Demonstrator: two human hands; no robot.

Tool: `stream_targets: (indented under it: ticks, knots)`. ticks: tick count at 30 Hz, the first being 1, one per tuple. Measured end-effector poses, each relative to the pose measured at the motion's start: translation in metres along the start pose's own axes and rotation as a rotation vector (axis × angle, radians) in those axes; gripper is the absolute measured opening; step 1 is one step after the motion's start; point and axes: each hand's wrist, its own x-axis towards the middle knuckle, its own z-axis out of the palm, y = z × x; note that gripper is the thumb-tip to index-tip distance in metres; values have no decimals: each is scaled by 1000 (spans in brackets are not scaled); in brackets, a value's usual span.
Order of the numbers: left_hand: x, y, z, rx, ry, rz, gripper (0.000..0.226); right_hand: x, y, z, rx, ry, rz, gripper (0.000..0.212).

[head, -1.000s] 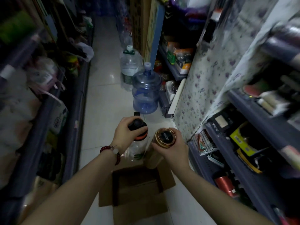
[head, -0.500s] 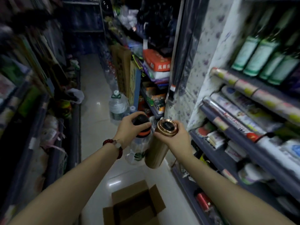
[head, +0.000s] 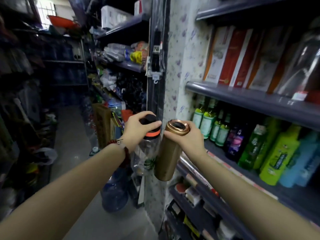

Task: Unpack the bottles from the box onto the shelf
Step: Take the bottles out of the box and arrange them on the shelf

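My left hand [head: 137, 129] grips the black cap of a clear plastic bottle [head: 147, 156] with an orange ring under the cap. My right hand [head: 187, 137] holds a gold metal flask [head: 167, 158] near its top. Both bottles hang side by side at chest height, just left of the grey shelf [head: 251, 98] on the right. The shelf level below it carries green bottles [head: 205, 122] and other coloured bottles. The cardboard box is out of view.
Boxed goods [head: 230, 56] stand on the upper right shelf. A flowered panel [head: 180, 66] closes the shelf's end. A large blue water jug [head: 115, 193] sits on the floor below my hands. Crowded shelves line the narrow aisle's left side.
My view has swung up from the floor and the box to the shelves. Both hands have risen with their bottles; the box has dropped out of sight.
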Motion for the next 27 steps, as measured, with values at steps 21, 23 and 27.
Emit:
stream_targets:
  ticks: [21,23,27]
  knots:
    - [130,166,82,-150,66,517,33,109,-110,-115,-43,511,-351,62]
    - [143,172,88,-150,40,571,35,119,-111,-118,-31,572,-357,63]
    - [177,184,99,-132,17,655,42,137,-118,-127,-47,659,-384,60]
